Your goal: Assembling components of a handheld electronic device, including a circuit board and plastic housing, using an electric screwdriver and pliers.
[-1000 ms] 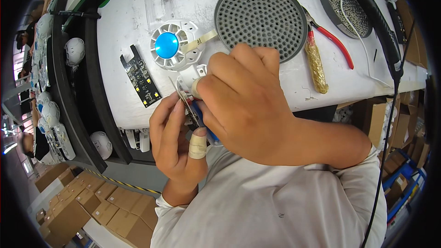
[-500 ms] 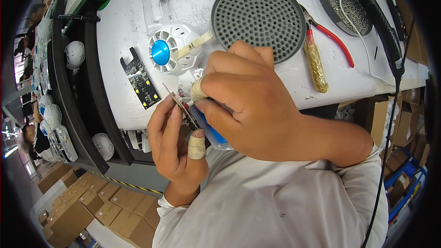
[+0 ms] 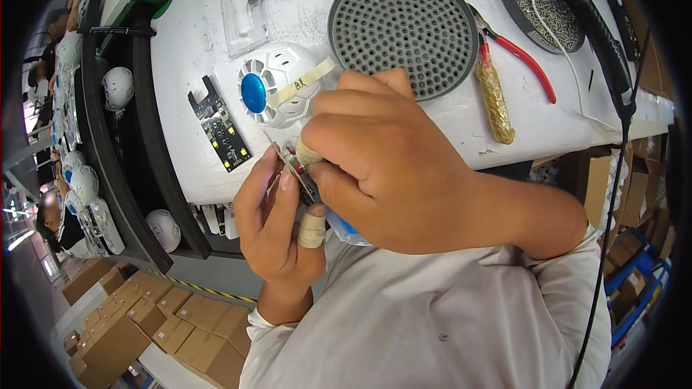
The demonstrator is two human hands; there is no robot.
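My left hand (image 3: 280, 227) pinches a circuit board (image 3: 306, 186) by its edges, holding it tilted almost edge-on above the table's front edge. Its thumb wears a tape wrap. My right hand (image 3: 404, 173) is closed against the board's upper face, thumb and taped index finger pressed together by a small red part; what they grip is hidden. Below the right hand shows part of a blue and clear piece (image 3: 346, 229). Just beyond the hands lies a white ball-shaped housing (image 3: 285, 65) with a blue disc and a strip of masking tape. A second black circuit board (image 3: 220, 130) lies to its left.
A round grey tray full of holes (image 3: 404, 29) stands behind my right hand. Red-handled pliers (image 3: 522, 65) and a dish of screws (image 3: 540, 7) are right of it. A clear plastic tray (image 3: 243, 14) lies at the back. A dark rack (image 3: 169, 166) borders the table's left side.
My right hand has shifted slightly left, closer to the left fingers. The white housing has moved a little and turned, and more of the clear plastic tray shows behind it.
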